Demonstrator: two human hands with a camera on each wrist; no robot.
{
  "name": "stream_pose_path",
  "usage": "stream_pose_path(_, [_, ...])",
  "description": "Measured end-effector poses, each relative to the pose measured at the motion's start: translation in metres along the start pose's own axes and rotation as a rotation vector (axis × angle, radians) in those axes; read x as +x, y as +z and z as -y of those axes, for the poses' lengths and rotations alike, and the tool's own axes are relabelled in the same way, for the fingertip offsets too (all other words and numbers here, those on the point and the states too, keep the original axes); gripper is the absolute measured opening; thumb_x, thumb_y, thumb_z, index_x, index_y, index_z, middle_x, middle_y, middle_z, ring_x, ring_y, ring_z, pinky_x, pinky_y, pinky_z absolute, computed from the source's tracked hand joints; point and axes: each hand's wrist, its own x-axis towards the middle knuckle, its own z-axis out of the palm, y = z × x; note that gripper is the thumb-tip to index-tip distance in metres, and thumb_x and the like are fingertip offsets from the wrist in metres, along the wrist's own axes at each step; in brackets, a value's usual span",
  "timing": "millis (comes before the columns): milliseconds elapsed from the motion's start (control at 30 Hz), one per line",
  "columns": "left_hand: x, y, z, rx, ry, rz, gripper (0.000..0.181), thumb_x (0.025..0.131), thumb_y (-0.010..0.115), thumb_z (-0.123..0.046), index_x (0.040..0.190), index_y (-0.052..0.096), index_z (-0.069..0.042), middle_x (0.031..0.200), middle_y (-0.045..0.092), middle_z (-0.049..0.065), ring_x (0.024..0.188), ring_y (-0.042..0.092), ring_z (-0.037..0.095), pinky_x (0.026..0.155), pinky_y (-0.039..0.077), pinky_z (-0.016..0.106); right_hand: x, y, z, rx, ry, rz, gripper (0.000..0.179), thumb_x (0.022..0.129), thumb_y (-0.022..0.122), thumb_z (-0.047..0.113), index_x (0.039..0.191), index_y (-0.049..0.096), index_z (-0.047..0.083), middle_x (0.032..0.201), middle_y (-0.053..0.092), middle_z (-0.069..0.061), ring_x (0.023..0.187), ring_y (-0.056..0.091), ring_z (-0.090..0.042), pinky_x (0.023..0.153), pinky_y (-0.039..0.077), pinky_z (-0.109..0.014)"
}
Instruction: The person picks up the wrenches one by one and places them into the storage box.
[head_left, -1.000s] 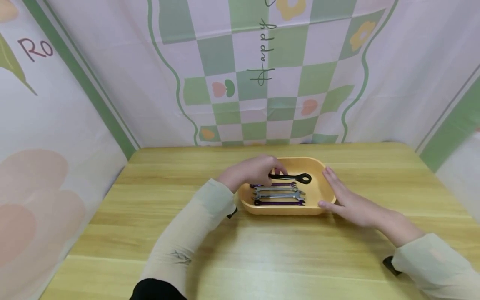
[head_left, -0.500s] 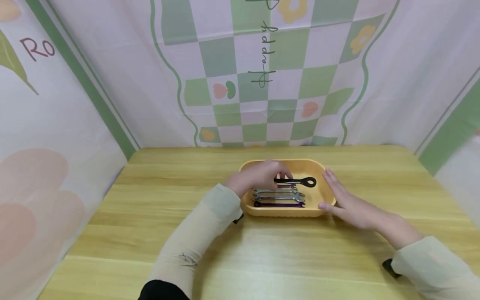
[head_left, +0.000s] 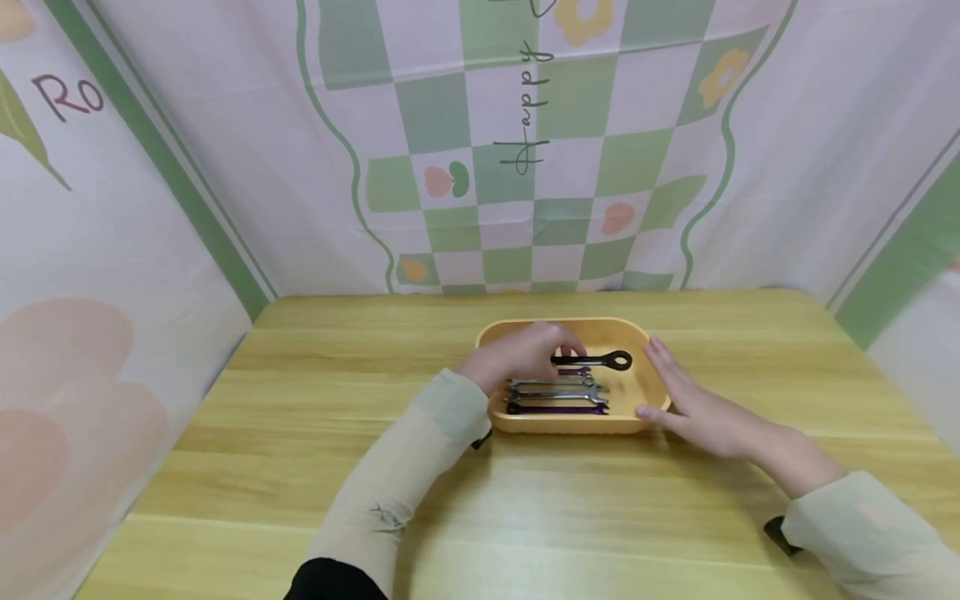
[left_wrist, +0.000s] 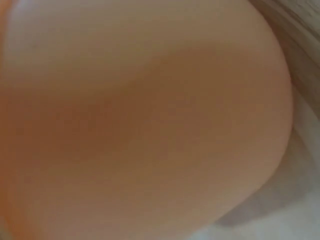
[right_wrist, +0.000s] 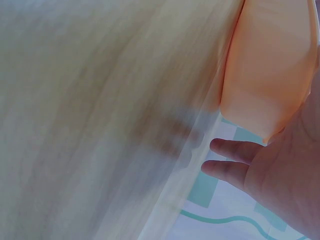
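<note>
A yellow-orange plastic tray [head_left: 570, 424] holds several wrenches. My left hand [head_left: 528, 350] reaches over its left side and grips a black wrench [head_left: 617, 360] by the shaft, the ring end pointing right. Below this wrench lie a purple wrench [head_left: 583, 372], silver wrenches [head_left: 551, 393] and another purple wrench [head_left: 558, 410], roughly parallel. My right hand [head_left: 701, 408] rests against the tray's right end, fingers straight, thumb at the front rim. In the right wrist view, the tray's outer wall [right_wrist: 270, 65] shows beside that hand. The left wrist view is filled by blurred skin.
The tray stands on a wood-grain table [head_left: 360, 333], toward its back edge. Behind the table hangs a green and white checked cloth [head_left: 510, 167]; a printed cloth [head_left: 112, 250] also lines the left side.
My left hand, with the black wrench, has shifted slightly right and toward the front over the tray, mostly in the first half second. My right hand keeps its place at the tray's right end.
</note>
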Motion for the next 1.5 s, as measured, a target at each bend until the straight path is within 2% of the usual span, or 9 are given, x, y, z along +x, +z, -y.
stream_pose_path(300, [0.005, 0.004, 0.004, 0.026, -0.035, 0.0, 0.053, 0.085, 0.063, 0.01, 0.134, 0.068, -0.009, 0.123, 0.066, 0.006, 0.105, 0.058, 0.014, 0.081, 0.047, 0.021, 0.0, 0.002, -0.002, -0.013, -0.008, -0.009, 0.095, 0.105, 0.057, 0.037, 0.163, -0.013, 0.011, 0.166, -0.025, -0.01, 0.147, 0.002, -0.057, 0.11, 0.014, -0.074])
stream_pose_path(600, [0.009, 0.009, 0.011, 0.043, -0.031, 0.006, 0.049, 0.087, 0.066, 0.009, 0.133, 0.069, -0.009, 0.126, 0.067, 0.008, 0.114, 0.06, 0.018, 0.092, 0.048, 0.023, 0.0, 0.002, -0.002, 0.01, -0.021, -0.006, 0.096, 0.105, 0.059, 0.036, 0.163, -0.012, 0.009, 0.166, -0.024, -0.011, 0.148, 0.0, -0.056, 0.11, 0.014, -0.075])
stream_pose_path(833, [0.012, 0.012, 0.013, 0.046, -0.089, -0.01, 0.05, 0.088, 0.065, 0.009, 0.135, 0.068, -0.009, 0.131, 0.066, 0.005, 0.117, 0.06, 0.017, 0.096, 0.049, 0.024, -0.001, 0.001, -0.002, 0.003, -0.012, -0.003, 0.095, 0.105, 0.058, 0.036, 0.163, -0.013, 0.01, 0.166, -0.025, -0.01, 0.148, 0.0, -0.055, 0.111, 0.015, -0.074])
stream_pose_path(1067, [0.015, 0.013, 0.013, 0.073, -0.136, 0.006, 0.052, 0.089, 0.065, 0.009, 0.136, 0.067, -0.012, 0.133, 0.065, 0.003, 0.119, 0.059, 0.016, 0.099, 0.048, 0.025, 0.0, 0.0, -0.001, 0.002, -0.01, -0.001, 0.096, 0.105, 0.058, 0.037, 0.163, -0.013, 0.009, 0.166, -0.025, -0.01, 0.148, 0.0, -0.055, 0.111, 0.014, -0.073])
stream_pose_path(1300, [0.015, 0.015, 0.014, 0.087, -0.133, 0.013, 0.05, 0.09, 0.066, 0.009, 0.135, 0.068, -0.01, 0.132, 0.066, 0.003, 0.117, 0.06, 0.015, 0.098, 0.048, 0.025, 0.0, 0.001, -0.001, -0.004, -0.008, -0.001, 0.096, 0.105, 0.058, 0.036, 0.163, -0.013, 0.009, 0.166, -0.025, -0.011, 0.148, 0.001, -0.055, 0.111, 0.016, -0.074])
stream_pose_path(1500, [0.017, 0.017, 0.015, 0.138, -0.11, 0.017, 0.046, 0.089, 0.066, 0.01, 0.13, 0.071, -0.01, 0.127, 0.068, 0.003, 0.114, 0.062, 0.015, 0.098, 0.048, 0.023, 0.001, 0.0, -0.001, -0.006, -0.009, 0.003, 0.096, 0.104, 0.058, 0.037, 0.163, -0.012, 0.008, 0.166, -0.024, -0.012, 0.148, 0.001, -0.055, 0.11, 0.016, -0.074])
